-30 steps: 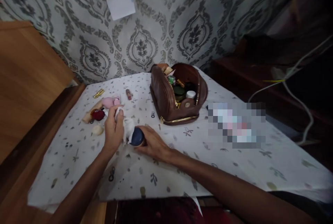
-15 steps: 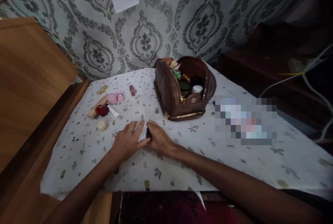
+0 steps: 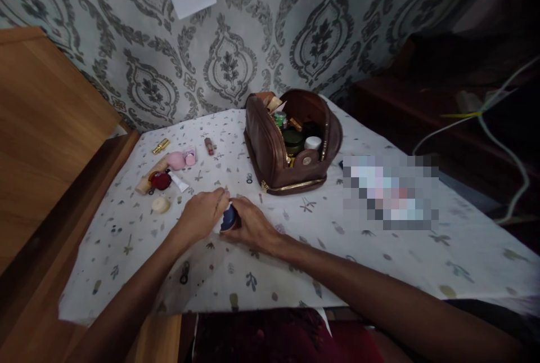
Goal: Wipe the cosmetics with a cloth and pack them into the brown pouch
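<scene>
My right hand is closed around a small, rounded dark blue container near the middle of the table. My left hand is closed beside it, fingertips bent over a thin white tissue-like piece that lies against the container. Most of the white piece is hidden by the fingers. To the left of my hands lie a cream-coloured round item, a white tube and a dark red round item.
An open brown leather bag holding several jars stands behind my hands. Farther left lie a pink sponge, a gold tube and a small lipstick-like tube. A blurred-out item lies right. A wooden panel borders the left.
My left hand has turned and closed more, its fingers drawn together, and more of the blue container shows. Both hands stay close together; the view has shifted slightly.
</scene>
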A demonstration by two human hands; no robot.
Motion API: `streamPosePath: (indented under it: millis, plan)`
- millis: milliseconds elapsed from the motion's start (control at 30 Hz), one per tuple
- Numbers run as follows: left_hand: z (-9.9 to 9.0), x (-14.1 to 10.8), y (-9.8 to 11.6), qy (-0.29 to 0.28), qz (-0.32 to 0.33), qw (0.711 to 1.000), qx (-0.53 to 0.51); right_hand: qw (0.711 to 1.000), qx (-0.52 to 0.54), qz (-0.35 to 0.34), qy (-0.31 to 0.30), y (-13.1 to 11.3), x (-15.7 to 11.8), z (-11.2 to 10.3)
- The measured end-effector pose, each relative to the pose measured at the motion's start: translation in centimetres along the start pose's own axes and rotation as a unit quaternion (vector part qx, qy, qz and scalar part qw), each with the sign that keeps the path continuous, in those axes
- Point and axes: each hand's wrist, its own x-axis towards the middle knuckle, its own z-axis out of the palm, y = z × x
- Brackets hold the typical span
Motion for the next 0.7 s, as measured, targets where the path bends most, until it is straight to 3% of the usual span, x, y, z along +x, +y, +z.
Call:
streamPosePath:
  millis: [167, 400, 567, 700]
  plan:
    - [1.2, 0.5, -1.9, 0.055, 0.013, 0.988, -0.144, 1.000, 0.000, -0.007, 0.003, -0.1, 0.1, -0.1]
    - [3.4, -1.4, -2.7, 0.126, -0.020, 0.936, -0.327, 0.999, 0.023, -0.032, -0.024, -0.2, -0.2, -0.2]
    - [3.5, -3.3, -2.5, 0.169, -0.013, 0.941, -0.293, 0.997, 0.057, -0.043, 0.021, -0.8, -0.1, -0.3]
    - [3.5, -4.8, -2.2, 0.180, 0.045, 0.971, -0.149, 0.999, 0.007, -0.030, 0.042, -0.4, 0.1, 0.1]
